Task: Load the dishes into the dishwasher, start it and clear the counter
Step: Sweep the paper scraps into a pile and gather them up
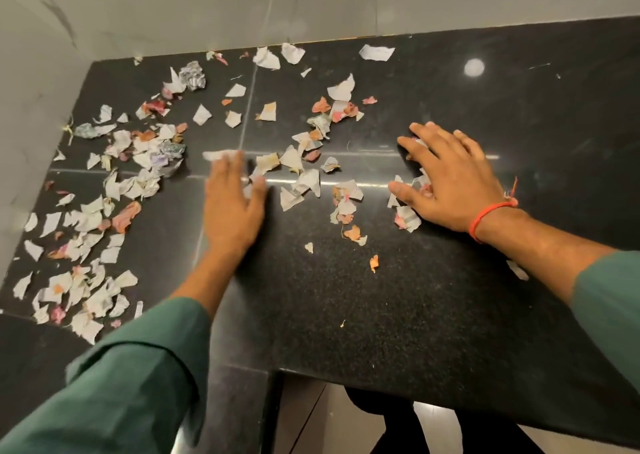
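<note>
Lying thickest at the far left, torn paper scraps [104, 218] litter a black counter [346, 297]; that heap is a long band running from the near left edge up toward the back corner, curving rightward as it goes. Near its top sits a crumpled wad [192, 75] by the grey wall [173, 6]. Individual scraps point every which way, with no common axis.

Next, the left hand [232, 207] lies palm down on the counter, fingers straight and pointing away toward the wall, blurred; a white scrap [221, 155] shows at its fingertips, though whether it touches is unclear. A green sleeve [131, 377] covers that forearm.

Between the hands a looser patch of scraps [311, 162] stretches from the back wall toward the near edge.

Further right, the right hand [450, 180] is flat and spread, fingers pointing left, pressing down on several scraps [407, 216] that peek out beneath the thumb and fingers. A red thread [491, 215] circles its wrist. Beyond it the counter shows a round light reflection [474, 67].
</note>
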{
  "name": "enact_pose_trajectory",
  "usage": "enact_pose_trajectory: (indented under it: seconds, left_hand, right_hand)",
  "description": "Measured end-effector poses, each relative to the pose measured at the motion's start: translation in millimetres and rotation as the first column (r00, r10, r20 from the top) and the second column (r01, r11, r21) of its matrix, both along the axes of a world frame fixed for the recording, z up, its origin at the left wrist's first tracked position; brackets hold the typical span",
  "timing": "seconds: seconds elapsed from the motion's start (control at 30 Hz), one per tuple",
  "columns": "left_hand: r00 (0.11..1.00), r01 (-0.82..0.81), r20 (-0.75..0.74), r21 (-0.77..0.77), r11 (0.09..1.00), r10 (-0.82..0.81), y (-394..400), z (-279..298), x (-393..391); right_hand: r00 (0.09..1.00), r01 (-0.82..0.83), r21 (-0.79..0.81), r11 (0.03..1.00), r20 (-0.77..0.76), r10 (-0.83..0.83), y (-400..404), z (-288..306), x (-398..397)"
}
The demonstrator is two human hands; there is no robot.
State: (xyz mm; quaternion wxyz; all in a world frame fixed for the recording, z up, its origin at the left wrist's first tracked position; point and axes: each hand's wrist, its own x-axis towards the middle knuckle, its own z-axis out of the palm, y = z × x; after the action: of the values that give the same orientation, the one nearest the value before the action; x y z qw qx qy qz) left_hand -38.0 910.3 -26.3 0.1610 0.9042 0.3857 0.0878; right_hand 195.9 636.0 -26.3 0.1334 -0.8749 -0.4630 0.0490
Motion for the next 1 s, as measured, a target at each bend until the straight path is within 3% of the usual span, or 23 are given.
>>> enact_pose_trajectory:
  seconds: [0.1, 0.23, 0.3, 0.37, 0.5, 0.53, 0.6, 0.7, 0.77, 0.87, 1.0]
  left_hand:
    - [0.96, 0.275, 0.082, -0.074, 0.958, -0.269, -50.0, 6.9, 30.4]
    - [0.803, 0.596, 0.072, -0.078, 0.799, -0.592, -94.7, 7.8, 44.2]
    - [0.822, 0.563, 0.175, -0.111, 0.819, -0.542, -89.8, 6.1, 49.9]
    - [0.893, 0.405, 0.264, -0.123, 0.906, -0.364, -70.0, 4.2, 62.4]
    - [0.971, 0.075, 0.236, -0.131, 0.989, -0.043, -27.3, -0.8, 111.7]
    - [0.98, 0.067, 0.196, -0.125, 0.99, -0.042, -22.7, -1.4, 123.5]
    - [0.965, 0.241, 0.124, -0.077, 0.967, -0.231, -24.2, -0.7, 139.5]
    - [0.793, 0.607, 0.087, -0.031, 0.794, -0.603, -40.5, 4.4, 141.0]
    - [0.717, 0.692, 0.115, -0.002, 0.722, -0.688, -47.0, 5.6, 135.2]
    - [0.689, 0.693, 0.222, 0.077, 0.717, -0.69, -45.3, 7.8, 139.0]
    - [0.859, 0.465, 0.218, 0.05, 0.884, -0.464, -22.5, 4.5, 182.3]
  right_hand:
    - [0.999, 0.004, -0.002, 1.0, -0.039, -0.005, -1.0, 1.4, 1.6]
    - [0.998, 0.012, -0.006, 1.0, -0.069, -0.012, -1.1, 7.0, 2.0]
    - [0.997, 0.017, -0.009, 1.0, -0.071, -0.018, -1.3, 8.6, 1.6]
    - [0.998, 0.016, -0.008, 1.0, -0.069, -0.017, -0.8, 8.8, 0.9]
    - [0.997, 0.028, 0.003, 1.0, -0.071, -0.027, -0.7, 5.6, 1.2]
    - [0.997, 0.03, 0.005, 1.0, -0.071, -0.029, -0.6, 5.2, 0.9]
    - [0.997, 0.032, 0.002, 0.999, -0.069, -0.032, -0.8, 4.6, 1.0]
    - [0.998, 0.034, -0.007, 0.999, -0.06, -0.034, -0.8, 5.5, 1.0]
    - [0.998, 0.034, -0.012, 0.999, -0.058, -0.034, -0.9, 6.2, 1.4]
    - [0.997, 0.035, -0.016, 0.999, -0.062, -0.036, -1.5, 6.4, 2.1]
    - [0.997, 0.037, -0.015, 0.999, -0.072, -0.038, -0.9, 5.9, 2.2]
